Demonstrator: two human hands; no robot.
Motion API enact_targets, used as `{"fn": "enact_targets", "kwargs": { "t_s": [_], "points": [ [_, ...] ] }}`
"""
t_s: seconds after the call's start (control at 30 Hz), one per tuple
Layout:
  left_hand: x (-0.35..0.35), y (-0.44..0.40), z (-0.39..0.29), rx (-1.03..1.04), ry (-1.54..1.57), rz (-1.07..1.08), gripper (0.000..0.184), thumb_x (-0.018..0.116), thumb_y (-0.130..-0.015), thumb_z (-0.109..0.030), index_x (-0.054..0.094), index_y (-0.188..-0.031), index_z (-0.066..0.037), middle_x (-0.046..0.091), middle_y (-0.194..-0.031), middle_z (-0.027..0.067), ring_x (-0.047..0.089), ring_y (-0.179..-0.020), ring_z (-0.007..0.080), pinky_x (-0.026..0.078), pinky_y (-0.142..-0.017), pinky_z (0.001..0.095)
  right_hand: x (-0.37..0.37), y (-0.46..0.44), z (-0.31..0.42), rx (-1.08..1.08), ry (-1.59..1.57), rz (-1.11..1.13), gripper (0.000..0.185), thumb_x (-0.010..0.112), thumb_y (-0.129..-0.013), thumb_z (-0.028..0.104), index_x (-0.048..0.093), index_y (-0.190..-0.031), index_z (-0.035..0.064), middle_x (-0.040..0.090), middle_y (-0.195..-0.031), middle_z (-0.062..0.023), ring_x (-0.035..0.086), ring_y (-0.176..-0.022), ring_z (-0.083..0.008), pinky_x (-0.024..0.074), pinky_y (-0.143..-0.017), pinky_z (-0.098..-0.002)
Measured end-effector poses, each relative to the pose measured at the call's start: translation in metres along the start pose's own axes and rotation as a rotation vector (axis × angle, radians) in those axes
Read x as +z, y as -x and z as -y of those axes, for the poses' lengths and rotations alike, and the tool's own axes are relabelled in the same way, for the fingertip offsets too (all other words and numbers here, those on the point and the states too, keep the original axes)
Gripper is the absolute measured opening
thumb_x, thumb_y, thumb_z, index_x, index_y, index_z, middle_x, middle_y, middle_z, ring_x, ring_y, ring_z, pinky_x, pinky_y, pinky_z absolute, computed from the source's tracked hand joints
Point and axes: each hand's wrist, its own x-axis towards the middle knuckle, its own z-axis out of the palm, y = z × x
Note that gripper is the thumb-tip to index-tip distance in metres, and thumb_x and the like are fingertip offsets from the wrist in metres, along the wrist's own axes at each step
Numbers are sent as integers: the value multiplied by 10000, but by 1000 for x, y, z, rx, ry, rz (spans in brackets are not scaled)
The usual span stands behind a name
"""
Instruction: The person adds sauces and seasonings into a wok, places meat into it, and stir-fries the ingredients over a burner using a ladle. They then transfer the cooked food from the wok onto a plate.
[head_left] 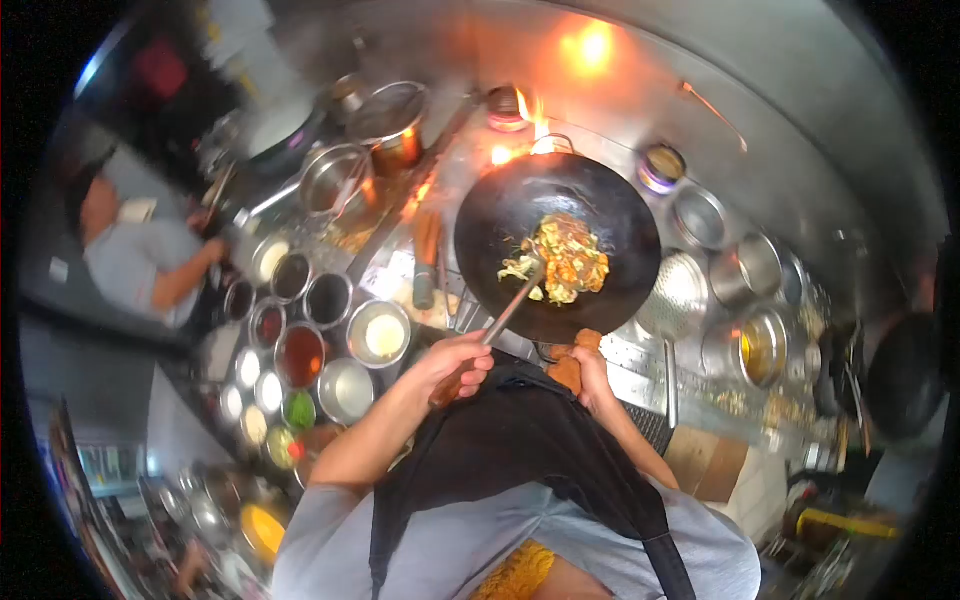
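My left hand (460, 370) is closed round the wooden handle of a cooking ladle (512, 308). The ladle's head end rests among the food in a big black wok (490, 215). Browned pieces mixed with pale green and yellow bits make up the stir-fried food (572, 258) in the wok's middle. At the near rim, my right hand (592, 378) grips an orange-brown cloth (566, 374) by the wok's edge; any handle under it is hidden. Flames (535, 112) rise behind the wok's far side.
Left of the wok stand several round containers of sauces and ingredients, such as a red sauce pot (301, 355), plus a steel stockpot (337, 180). On the right are a perforated strainer (675, 295) and steel pots (745, 268). Another person (150, 245) works at far left.
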Motion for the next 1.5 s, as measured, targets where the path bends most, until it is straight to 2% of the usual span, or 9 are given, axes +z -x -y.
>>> {"fn": "enact_targets", "kwargs": {
  "t_s": [0.17, 0.27, 0.57, 0.7, 0.77, 0.93, 1.03, 1.2, 1.5],
  "points": [
    [40, -9, 80, 162, 272, 29, 359, 533, -959, -104, 400, -1288, -150, 485, -732, -10, 442, -488, 71, 362, -387, 246, -35, 9, 53, -39, 217, 102, 284, 567, -840, 163, 633, -1026, -41, 680, -935, -145, 673, -804, -263, 587, -693, -395],
    [83, 0, 139, 342, 383, -89, 366, 564, -943, -93, 416, -1272, -152, 509, -737, -11, 452, -495, 73, 358, -404, 252, -87, -8, 74, -42, 428, 341, 275, 595, -850, 174, 658, -1035, -20, 693, -946, -133, 689, -810, -257, 587, -692, -386],
    [294, 63, 249, 728, 684, -340, 612, 475, -975, -65, 218, -1528, -122, 464, -742, -13, 447, -490, 63, 393, -389, 231, -95, 76, 193, 115, 629, 613, 344, 560, -838, 86, 567, -1174, 9, 638, -1020, -107, 663, -867, -254, 577, -725, -394],
    [408, -38, 200, 843, 791, -637, 548, 468, -973, -69, 312, -1497, -115, 450, -738, -21, 447, -482, 41, 394, -383, 211, -113, -43, 252, 388, 601, 902, 394, 547, -828, 60, 531, -1220, 29, 618, -1070, -98, 648, -902, -239, 567, -760, -374],
    [454, -49, 203, 978, 824, -749, 215, 495, -946, -73, 467, -1153, -127, 469, -722, -27, 438, -477, 37, 377, -380, 211, -106, -47, 258, 417, 609, 1001, 382, 560, -818, 82, 532, -1194, 20, 619, -1024, -105, 654, -872, -243, 571, -727, -378],
    [578, -69, 191, 1188, 1015, -922, 487, 506, -953, -77, 390, -1421, -144, 485, -764, 2, 455, -479, 72, 398, -392, 236, -64, -11, 332, 598, 710, 1210, 350, 572, -812, 92, 537, -1151, 13, 627, -984, -118, 664, -844, -247, 578, -689, -387],
    [658, -100, 151, 1322, 1083, -1001, 475, 521, -949, -80, 402, -1405, -148, 490, -766, 8, 461, -488, 76, 395, -393, 241, -38, -6, 389, 639, 803, 1352, 337, 576, -814, 82, 535, -1142, 15, 628, -974, -121, 666, -830, -247, 583, -675, -403],
    [647, -129, 159, 1467, 1184, -1235, 515, 536, -937, -85, 393, -1427, -154, 491, -764, 8, 447, -484, 90, 374, -391, 250, 1, -10, 328, 797, 824, 1533, 316, 575, -817, 78, 519, -1122, 19, 620, -947, -128, 664, -787, -245, 584, -644, -405],
    [574, -161, 232, 1640, 1169, -1351, 577, 524, -930, -88, 318, -1467, -136, 479, -765, 19, 452, -498, 95, 388, -392, 255, 18, -6, 217, 644, 813, 1646, 346, 512, -791, 6, 486, -1135, 33, 601, -918, -112, 639, -749, -226, 560, -631, -356]
  ]
}}
